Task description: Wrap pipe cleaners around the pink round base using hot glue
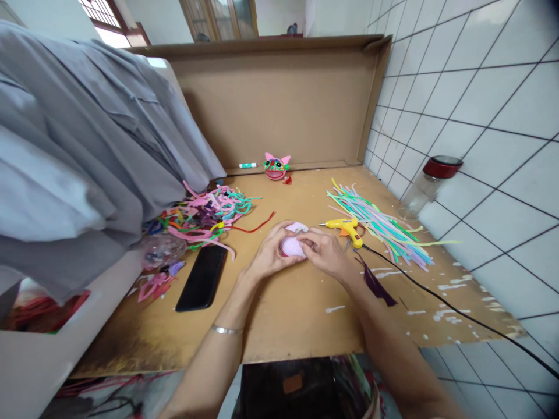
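– Two bare forearms (209, 361) show at bottom of frame. Where is the ball, pls?
– Lilac ball (292, 245) is at ctr, betw. both hands: L hand (271, 250) cups its L side, R hand (326, 250) has bent fingers closed on its R side.
– Which hand is nearer? Long axis?
– Both touch it. It looks round, so no axis I can tell.
– Smth in the way?
– Glue gun (343, 224) just R of R hand, nozzle toward it; cord (419, 283) to lower R. Phone (201, 278) is lower L of ctr, fuzzy sticks (384, 224) R of ctr.
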Tool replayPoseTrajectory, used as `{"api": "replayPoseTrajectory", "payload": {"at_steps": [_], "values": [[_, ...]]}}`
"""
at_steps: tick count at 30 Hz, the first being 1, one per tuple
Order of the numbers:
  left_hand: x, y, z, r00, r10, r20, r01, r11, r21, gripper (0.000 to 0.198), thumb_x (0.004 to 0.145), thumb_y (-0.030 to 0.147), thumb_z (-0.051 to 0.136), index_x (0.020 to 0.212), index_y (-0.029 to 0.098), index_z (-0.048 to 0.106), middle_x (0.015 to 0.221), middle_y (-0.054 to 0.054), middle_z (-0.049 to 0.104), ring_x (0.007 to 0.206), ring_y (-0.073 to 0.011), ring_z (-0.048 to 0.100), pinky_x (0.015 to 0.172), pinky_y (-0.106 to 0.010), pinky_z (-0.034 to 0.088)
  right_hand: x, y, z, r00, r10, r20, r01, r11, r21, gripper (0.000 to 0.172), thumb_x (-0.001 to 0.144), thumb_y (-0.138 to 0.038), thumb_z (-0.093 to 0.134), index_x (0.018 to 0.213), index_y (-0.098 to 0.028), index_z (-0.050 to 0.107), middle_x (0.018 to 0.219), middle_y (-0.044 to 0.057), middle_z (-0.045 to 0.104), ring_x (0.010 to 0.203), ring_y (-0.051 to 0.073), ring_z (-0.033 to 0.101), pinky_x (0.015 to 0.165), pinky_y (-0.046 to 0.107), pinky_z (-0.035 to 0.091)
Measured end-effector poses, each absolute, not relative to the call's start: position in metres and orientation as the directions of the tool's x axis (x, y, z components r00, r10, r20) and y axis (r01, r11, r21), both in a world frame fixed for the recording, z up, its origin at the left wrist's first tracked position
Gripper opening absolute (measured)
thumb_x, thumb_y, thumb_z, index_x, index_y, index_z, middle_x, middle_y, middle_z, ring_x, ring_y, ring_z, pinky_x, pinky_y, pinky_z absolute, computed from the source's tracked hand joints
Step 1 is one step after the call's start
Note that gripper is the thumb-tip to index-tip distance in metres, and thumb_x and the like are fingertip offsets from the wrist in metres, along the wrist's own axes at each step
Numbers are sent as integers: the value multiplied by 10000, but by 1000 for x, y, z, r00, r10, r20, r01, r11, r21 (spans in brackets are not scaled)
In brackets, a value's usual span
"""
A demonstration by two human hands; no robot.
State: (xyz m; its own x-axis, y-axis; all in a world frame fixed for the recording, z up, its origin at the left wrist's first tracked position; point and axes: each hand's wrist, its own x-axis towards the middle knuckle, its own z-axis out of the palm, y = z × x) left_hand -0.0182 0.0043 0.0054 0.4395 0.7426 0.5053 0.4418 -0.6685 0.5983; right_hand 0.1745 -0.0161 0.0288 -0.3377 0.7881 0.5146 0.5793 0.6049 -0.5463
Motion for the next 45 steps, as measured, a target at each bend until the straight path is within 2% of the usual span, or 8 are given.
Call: {"api": "replayPoseTrajectory", "payload": {"at_steps": [4,8,11,17,21,30,36,45], "values": [[-19,8,1,431,751,501,436,-659,613,542,711,441,787,1145,184,589,1396,-167,486,1389,-320,426,1142,-504,374,179,-11,25,-242,790,564,591,581,-560,250,912,-190,477,1006,-202,708,882,51,645,787,168,608,732,284,464],[-22,11,-1,421,760,495,422,-647,635,563,707,446,776,1164,185,579,1416,-169,460,1381,-331,428,1143,-519,363,182,-7,22,-153,783,603,611,555,-565,320,972,-285,420,1184,-212,648,1055,101,632,1011,221,609,903,363,486],[-22,12,-2,419,760,496,415,-646,640,560,717,449,768,1169,186,568,1415,-170,463,1375,-330,436,1141,-524,359,181,-3,17,-181,789,587,616,556,-558,391,998,-356,372,1294,-219,587,1151,121,592,1125,238,576,988,410,472],[-17,12,-4,417,753,509,407,-655,636,612,684,509,796,1154,192,564,1418,-178,456,1400,-332,409,1144,-532,356,173,4,-2,-258,814,520,617,554,-560,461,1016,-403,286,1355,-217,536,1366,137,515,1325,237,462,1104,438,409],[-17,11,-4,429,745,511,417,-665,620,634,691,503,796,1189,192,557,1422,-181,453,1412,-328,393,1150,-523,358,172,4,-5,-316,807,499,565,582,-584,490,1020,-405,264,1385,-174,495,1350,161,541,1300,228,482,1113,435,405],[-17,14,-9,419,765,489,452,-643,618,847,609,543,838,1303,205,489,1433,-190,418,1406,-348,384,1147,-505,371,175,3,-2,-293,815,500,579,568,-586,524,1005,-494,277,1389,-206,490,1280,151,564,1232,243,523,1074,438,436],[-11,16,-15,337,750,569,429,-660,617,706,649,390,822,1256,207,512,1338,-150,497,1319,-308,471,1120,-476,412,169,3,-7,-219,809,546,538,567,-624,541,1000,-526,254,1342,-227,548,1226,137,577,1191,256,544,1040,449,455],[-3,8,-13,329,809,487,245,-571,784,741,564,287,862,1229,197,547,1240,-102,577,1162,-268,574,1051,-446,459,161,3,-14,-40,795,605,439,558,-704,533,981,-572,286,1107,-231,676,1092,110,596,1096,244,563,969,422,474]]}}
